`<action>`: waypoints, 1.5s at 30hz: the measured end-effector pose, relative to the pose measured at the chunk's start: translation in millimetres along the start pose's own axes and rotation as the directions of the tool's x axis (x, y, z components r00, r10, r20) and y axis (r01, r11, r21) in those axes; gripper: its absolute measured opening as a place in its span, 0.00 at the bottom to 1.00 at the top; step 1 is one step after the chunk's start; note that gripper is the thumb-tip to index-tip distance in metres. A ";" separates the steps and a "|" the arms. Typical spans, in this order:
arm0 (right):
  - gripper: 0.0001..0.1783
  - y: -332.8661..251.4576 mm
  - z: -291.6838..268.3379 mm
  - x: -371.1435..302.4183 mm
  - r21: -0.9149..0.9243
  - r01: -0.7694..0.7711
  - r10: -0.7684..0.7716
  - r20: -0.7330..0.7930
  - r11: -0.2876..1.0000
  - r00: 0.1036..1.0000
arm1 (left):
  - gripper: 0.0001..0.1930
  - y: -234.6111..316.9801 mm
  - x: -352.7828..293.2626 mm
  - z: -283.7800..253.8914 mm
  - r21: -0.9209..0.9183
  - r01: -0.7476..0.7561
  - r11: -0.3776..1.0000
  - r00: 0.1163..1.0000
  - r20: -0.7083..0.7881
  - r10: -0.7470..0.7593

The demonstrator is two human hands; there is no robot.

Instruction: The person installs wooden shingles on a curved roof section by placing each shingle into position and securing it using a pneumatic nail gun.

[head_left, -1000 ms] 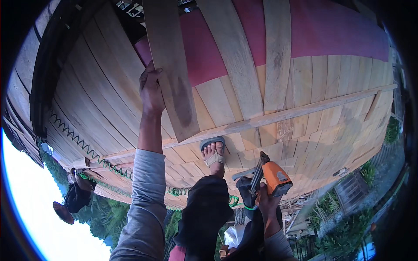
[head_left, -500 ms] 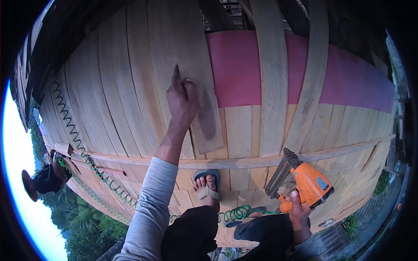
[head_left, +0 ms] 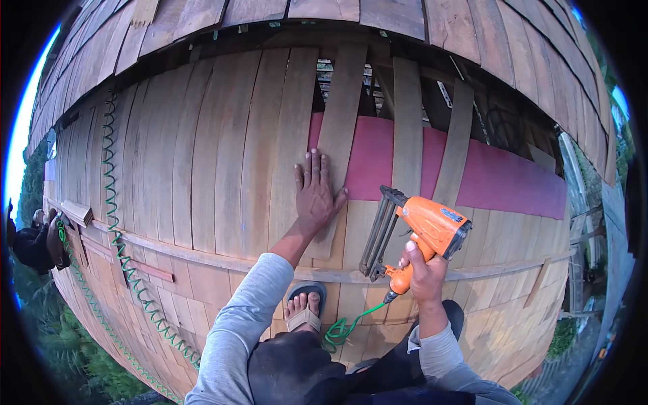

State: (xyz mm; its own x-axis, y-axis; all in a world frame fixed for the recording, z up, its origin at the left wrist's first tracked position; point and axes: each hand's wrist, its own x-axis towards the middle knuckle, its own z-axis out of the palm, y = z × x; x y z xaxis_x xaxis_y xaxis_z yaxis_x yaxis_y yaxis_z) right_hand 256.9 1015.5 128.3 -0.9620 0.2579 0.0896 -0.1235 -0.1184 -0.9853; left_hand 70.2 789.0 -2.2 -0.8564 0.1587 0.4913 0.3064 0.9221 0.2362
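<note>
My left hand lies flat with fingers spread across a wooden plank and the shingle beside it. That plank slants over a pink sheet, its lower end reaching down to the thin batten. In my right hand is an orange nail gun, gripped by its handle. The gun's dark nose and slanted magazine point up and left, near the lower edge of the pink sheet. A green air hose runs from the handle's base toward my feet.
A long wooden batten crosses the sloping shingles. Two more planks, one a loose-looking plank, lie over the pink sheet, with dark gaps above. Another coiled hose hangs at left, where a person crouches. Overhanging shingles line the top.
My left hand has gone from pointing with one finger to lying flat on the plank. My right hand has raised the nail gun toward the pink sheet. The view has tilted upward.
</note>
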 end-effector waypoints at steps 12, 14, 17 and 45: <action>0.14 18.0 -19.8 -29.1 -0.080 -0.154 0.156 0.028 0.985 0.987 | 0.47 -1.3 -5.9 -15.5 -0.129 -0.016 0.991 1.000 -0.028 0.013; 0.14 18.0 -16.3 -30.5 -0.093 -0.143 0.147 0.044 0.985 0.988 | 0.44 0.2 -9.9 -11.4 -0.081 -0.044 0.996 0.999 -0.029 0.042; 0.15 14.0 -16.0 -32.0 -0.140 -0.137 0.137 -0.005 0.981 0.991 | 0.37 -6.9 -19.4 -7.6 -0.071 -0.075 0.995 0.997 -0.023 0.074; 0.21 -56.1 197.9 462.5 -0.467 0.310 -0.048 0.492 0.828 0.869 | 0.37 7.6 -37.7 -9.1 -0.085 -0.046 0.995 0.997 0.061 0.051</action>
State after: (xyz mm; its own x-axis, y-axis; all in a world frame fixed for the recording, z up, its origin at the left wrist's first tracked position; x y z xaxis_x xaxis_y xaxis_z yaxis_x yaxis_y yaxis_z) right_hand -229.4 951.7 253.9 -0.9501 -0.2423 0.1965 -0.2867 0.4295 -0.8564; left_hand 108.6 786.8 -11.3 -0.8633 0.2267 0.4510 0.3795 0.8806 0.2837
